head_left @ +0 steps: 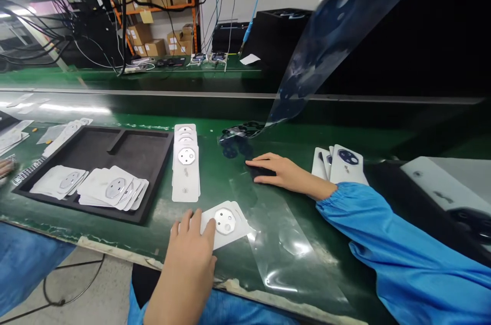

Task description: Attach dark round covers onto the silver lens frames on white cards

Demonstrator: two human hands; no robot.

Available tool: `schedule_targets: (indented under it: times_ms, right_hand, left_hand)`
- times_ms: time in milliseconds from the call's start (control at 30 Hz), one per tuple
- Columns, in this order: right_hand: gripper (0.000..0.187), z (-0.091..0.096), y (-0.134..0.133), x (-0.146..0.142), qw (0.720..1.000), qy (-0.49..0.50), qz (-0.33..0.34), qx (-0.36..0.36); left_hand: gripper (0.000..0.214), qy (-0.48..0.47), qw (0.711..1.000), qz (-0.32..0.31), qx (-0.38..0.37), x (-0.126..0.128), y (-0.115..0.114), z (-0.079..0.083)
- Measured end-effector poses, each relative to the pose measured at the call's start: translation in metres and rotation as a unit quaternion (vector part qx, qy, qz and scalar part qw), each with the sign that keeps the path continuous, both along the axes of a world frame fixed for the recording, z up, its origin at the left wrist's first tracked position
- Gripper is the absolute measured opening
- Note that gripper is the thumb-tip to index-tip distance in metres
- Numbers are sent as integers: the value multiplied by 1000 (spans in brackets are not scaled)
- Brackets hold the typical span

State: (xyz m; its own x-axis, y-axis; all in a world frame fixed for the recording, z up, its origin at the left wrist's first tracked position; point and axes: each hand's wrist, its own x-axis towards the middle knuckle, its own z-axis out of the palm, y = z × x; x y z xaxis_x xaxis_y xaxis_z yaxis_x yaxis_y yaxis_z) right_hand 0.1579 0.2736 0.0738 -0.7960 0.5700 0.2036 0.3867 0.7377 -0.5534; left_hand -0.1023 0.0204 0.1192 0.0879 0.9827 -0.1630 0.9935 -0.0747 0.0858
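White panels (235,218) under left hand (193,251)

Flat white panels (241,223) with rounded corners, the uppermost bearing a pale round-holed disc, lie slightly fanned beneath the left fingers (186,220); a small black piece (263,172), partly hidden, sits under the right fingers (265,163).

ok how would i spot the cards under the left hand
On the green bench, find the black tray, then the column of white cards just right of it. Below and right of that column lie the slanted cards. Unlike the column, they have the left hand over them.
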Motion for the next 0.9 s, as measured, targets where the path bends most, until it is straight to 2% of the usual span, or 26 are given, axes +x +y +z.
schedule_targets:
  times_ms: [100,300,400,533,600,733,800,900]
  right_hand:
    - [62,-7,-1,2,1000,6,-9,24]
    - [46,-8,-9,-4,995,38,17,93]
    - [38,-5,-14,-9,991,50,37,120]
    - [35,-3,-19,-11,988,59,48,135]
    - [35,-4,-21,-11,988,60,48,131]
    - [39,-6,-23,-12,992,59,29,104]
    - [45,-4,-24,-14,995,58,22,80]
    - [48,7,-27,-18,998,50,19,24]
  left_hand:
    - [72,-15,1000,-21,15,17,3,-2]
    - [91,-60,997,-55,3,54,23,-6]
    - [82,-68,996,-64,1,61,29,-13]
    - [69,-49,998,-44,20,65,27,-18]
    - [71,-40,998,-30,39,70,26,-22]
    - [95,-47,996,-27,73,84,27,-37]
    - [101,-58,996,-30,63,87,28,-41]
    - [100,-56,997,-41,31,87,29,-40]
